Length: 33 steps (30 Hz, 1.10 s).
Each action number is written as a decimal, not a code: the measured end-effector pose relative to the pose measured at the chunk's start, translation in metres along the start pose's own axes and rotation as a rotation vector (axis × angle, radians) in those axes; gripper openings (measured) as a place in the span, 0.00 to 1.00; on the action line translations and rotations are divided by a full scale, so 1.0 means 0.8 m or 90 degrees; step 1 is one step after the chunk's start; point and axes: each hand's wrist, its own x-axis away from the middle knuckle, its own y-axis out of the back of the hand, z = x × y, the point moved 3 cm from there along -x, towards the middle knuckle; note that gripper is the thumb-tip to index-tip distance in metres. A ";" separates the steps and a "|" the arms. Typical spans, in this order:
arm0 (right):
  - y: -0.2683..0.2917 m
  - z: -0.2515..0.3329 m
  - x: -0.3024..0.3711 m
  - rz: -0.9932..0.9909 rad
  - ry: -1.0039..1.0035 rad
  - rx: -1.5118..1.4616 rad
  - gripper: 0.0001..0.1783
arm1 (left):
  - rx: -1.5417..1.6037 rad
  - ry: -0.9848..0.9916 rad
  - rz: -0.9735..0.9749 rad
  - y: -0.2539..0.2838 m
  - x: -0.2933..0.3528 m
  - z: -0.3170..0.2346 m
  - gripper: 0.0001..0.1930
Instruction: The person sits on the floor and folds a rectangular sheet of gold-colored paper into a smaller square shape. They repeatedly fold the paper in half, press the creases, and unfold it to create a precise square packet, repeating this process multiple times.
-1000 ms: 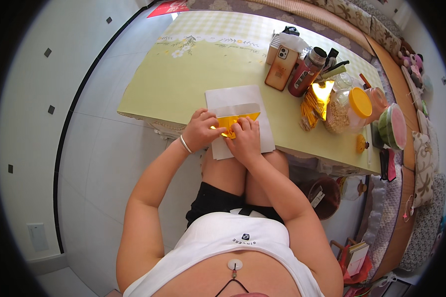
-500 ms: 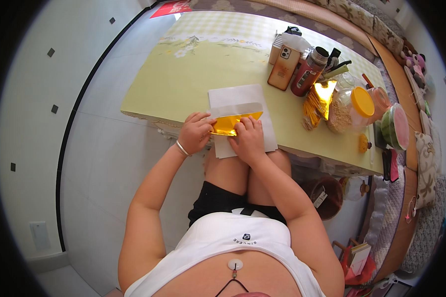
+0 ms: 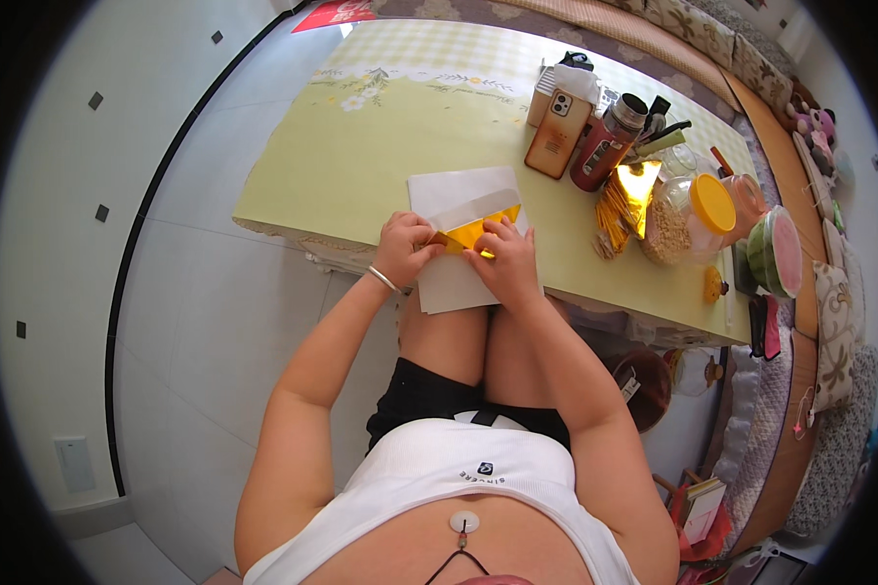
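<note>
A sheet of shiny gold foil paper (image 3: 466, 234) lies over white paper sheets (image 3: 458, 285) at the table's near edge. Its left end is gripped by my left hand (image 3: 406, 252), fingers bent and thumb pressed in. My right hand (image 3: 507, 261) pinches the foil's right part with thumb and curled fingers. Between the hands the foil is partly folded, with slanting edges showing. A pale strip, perhaps the foil's back or more paper, runs along its far side. The fingers hide both ends of the foil.
On the table's right stand a phone (image 3: 557, 134) leaning upright, a dark red bottle (image 3: 603, 151), a pile of folded gold foil (image 3: 637, 190), a yellow-lidded jar (image 3: 675, 234) and a watermelon-patterned container (image 3: 777, 255). Below the table sits a dark red bin (image 3: 651, 402).
The foil, earlier a flat strip between the hands, is now bent in at slanting edges. Both hands have moved slightly right, and my right fingers have curled into a pinch.
</note>
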 end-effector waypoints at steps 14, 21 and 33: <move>-0.017 0.002 0.002 -0.035 -0.072 0.007 0.11 | -0.189 0.124 0.036 -0.018 -0.028 -0.001 0.13; -0.019 0.001 0.003 -0.025 -0.069 0.022 0.09 | -0.222 0.146 0.053 -0.020 -0.031 -0.004 0.13; -0.022 0.001 0.009 0.032 0.002 0.174 0.21 | -0.326 -0.092 -0.140 -0.011 -0.008 -0.043 0.09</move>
